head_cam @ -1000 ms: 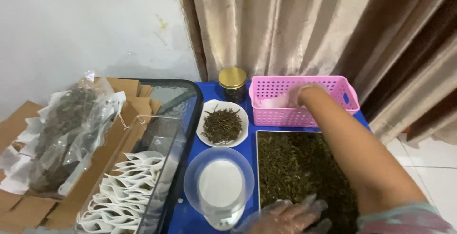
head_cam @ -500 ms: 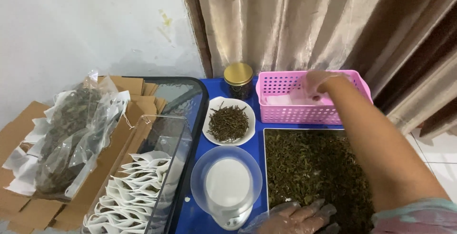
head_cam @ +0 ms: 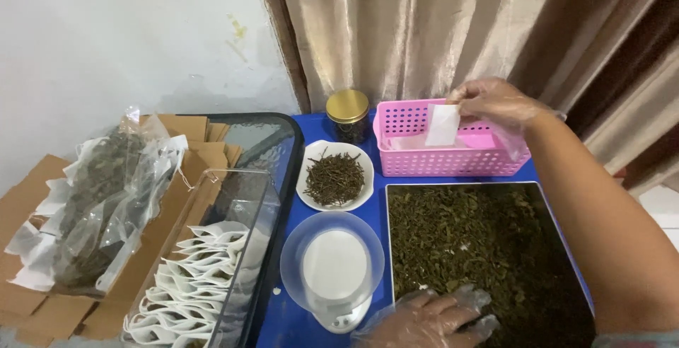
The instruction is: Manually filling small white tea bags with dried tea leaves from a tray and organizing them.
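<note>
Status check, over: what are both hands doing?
Right hand pinching white sachet above pink basket. Left hand open on leaf tray. Nothing blocking.

White wall [head_cam: 106, 37], beige curtain [head_cam: 396, 30]

- I count one pink basket [head_cam: 453, 157], one small white bag [head_cam: 443, 124] in my fingers above it.
- One metal tray of dried leaves [head_cam: 488, 249].
- One white dish of dark twigs [head_cam: 334, 176].
- One gold-lidded jar [head_cam: 347, 114].
- One clear bowl [head_cam: 332, 266] on one scale [head_cam: 344, 317].
- One clear bin [head_cam: 212, 263] of filled white pouches, too many to count.
- Two gloved hands of mine.
</note>
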